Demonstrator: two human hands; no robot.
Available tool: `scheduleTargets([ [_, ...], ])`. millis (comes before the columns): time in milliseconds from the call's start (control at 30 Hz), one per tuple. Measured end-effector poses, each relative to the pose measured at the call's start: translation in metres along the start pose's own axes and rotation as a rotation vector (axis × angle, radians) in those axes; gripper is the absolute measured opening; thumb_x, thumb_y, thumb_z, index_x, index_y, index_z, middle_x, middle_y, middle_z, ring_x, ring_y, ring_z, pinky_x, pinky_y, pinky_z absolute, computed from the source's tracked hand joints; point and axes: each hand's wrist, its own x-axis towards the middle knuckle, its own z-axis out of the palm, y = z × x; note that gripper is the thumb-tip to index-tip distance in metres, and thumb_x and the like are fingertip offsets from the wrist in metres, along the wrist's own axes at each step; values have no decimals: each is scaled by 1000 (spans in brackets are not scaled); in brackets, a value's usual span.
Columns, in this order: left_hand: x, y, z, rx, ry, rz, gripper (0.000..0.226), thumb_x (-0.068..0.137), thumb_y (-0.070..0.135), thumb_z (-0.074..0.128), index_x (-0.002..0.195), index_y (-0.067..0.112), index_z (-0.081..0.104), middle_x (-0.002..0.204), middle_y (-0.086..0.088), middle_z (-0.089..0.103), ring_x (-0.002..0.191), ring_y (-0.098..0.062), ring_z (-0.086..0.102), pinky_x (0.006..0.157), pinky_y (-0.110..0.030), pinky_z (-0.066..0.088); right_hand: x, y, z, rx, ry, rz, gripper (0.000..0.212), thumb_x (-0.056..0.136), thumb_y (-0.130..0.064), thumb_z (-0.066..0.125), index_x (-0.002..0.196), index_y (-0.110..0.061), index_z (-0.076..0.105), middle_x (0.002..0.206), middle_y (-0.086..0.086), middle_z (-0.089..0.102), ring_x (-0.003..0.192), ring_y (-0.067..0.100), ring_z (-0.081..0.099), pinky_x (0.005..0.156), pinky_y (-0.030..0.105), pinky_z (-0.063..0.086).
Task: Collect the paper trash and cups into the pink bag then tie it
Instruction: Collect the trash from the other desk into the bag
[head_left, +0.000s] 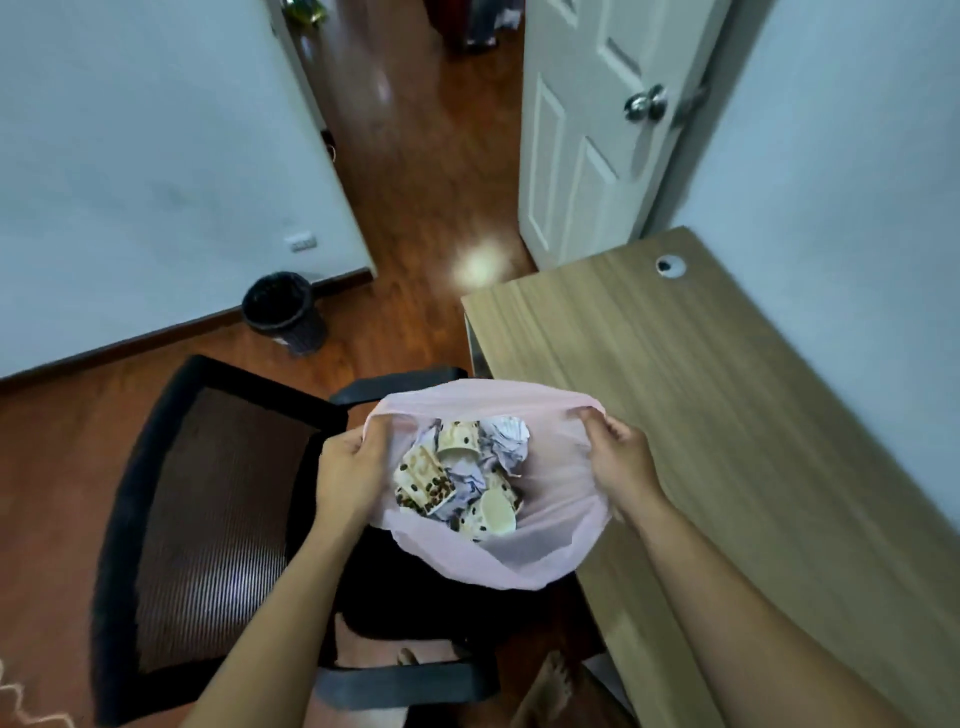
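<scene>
Left hand (349, 467) gripped the left rim of the pink bag (550, 525), its fingertips folded into the plastic and out of sight. Between the two hands the bag was held mouth-up, the stretched opening running long from hand to hand. Cups (496, 512) and crumpled paper (504, 441) lay jumbled inside, hiding the bag's bottom. Right hand (621, 462) pinched the opposite rim, thumb and fingers closed on the plastic, with the wooden desk (727, 415) just to its right.
</scene>
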Motion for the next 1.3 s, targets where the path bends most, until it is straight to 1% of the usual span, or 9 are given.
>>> scheduleTargets([
  [167, -14, 79, 23, -79, -106, 103, 64, 88, 51, 74, 76, -8, 53, 63, -9, 43, 57, -21, 42, 59, -37, 32, -9, -65, -63, 140, 114, 9, 35, 104, -34, 63, 94, -6, 81, 79, 8, 79, 67, 17, 70, 63, 30, 50],
  [333, -28, 114, 86, -55, -170, 194, 61, 101, 55, 68, 64, 12, 44, 61, 1, 38, 59, -14, 35, 57, -34, 25, -12, -94, -135, 133, 274, 0, 37, 104, -38, 62, 93, -7, 78, 75, 4, 71, 65, 19, 63, 61, 31, 43],
  [500, -32, 120, 145, 129, -262, 246, 58, 106, 61, 59, 69, 18, 75, 45, 6, 51, 44, -9, 50, 47, -28, 38, -2, -78, -193, -16, 394, 16, 42, 105, -43, 59, 105, -4, 78, 96, 14, 79, 80, 23, 69, 68, 35, 47],
  [700, -48, 93, 180, 185, -528, 154, 29, 110, 10, 55, 128, 14, 78, 102, -7, 77, 72, -16, 65, 51, -19, 52, -16, -29, -225, -210, 400, 118, 30, 102, -25, 55, 104, -7, 79, 100, 18, 78, 79, 28, 68, 64, 28, 46],
  [833, -53, 86, 173, 137, -586, 142, 31, 111, 15, 56, 137, 14, 73, 101, -4, 77, 72, -13, 69, 63, -28, 54, -29, -9, -225, -194, 442, 116, 24, 100, -14, 56, 103, -4, 77, 104, 25, 77, 81, 30, 65, 65, 34, 44],
  [967, -42, 89, 142, 83, -678, 130, 32, 113, 22, 57, 145, 22, 60, 114, -7, 79, 84, -18, 69, 75, -36, 56, -37, 3, -217, -321, 494, 111, 46, 93, -35, 57, 131, -12, 69, 132, 23, 71, 121, 43, 65, 96, 45, 50],
  [1067, -24, 86, 104, 95, -676, 194, 31, 114, 23, 55, 144, 21, 62, 117, -4, 81, 89, -17, 72, 85, -44, 63, -50, 6, -200, -517, 569, 74, 80, 83, -52, 52, 154, -16, 48, 156, 21, 50, 144, 47, 43, 114, 59, 41],
  [1167, 3, 77, 57, 128, -652, 256, 30, 110, 35, 59, 136, 25, 69, 116, 0, 82, 91, -15, 75, 92, -45, 64, -73, -4, -165, -655, 594, -26, 82, 96, -41, 69, 165, -9, 38, 171, 26, 30, 155, 49, 29, 126, 58, 26],
  [1300, 32, 67, -18, 187, -605, 297, 24, 113, 33, 55, 128, 31, 74, 113, 6, 83, 108, -20, 78, 92, -41, 66, -101, -10, -91, -722, 588, -100, 80, 97, -44, 57, 165, -6, 38, 173, 27, 31, 161, 47, 22, 130, 61, 17],
])
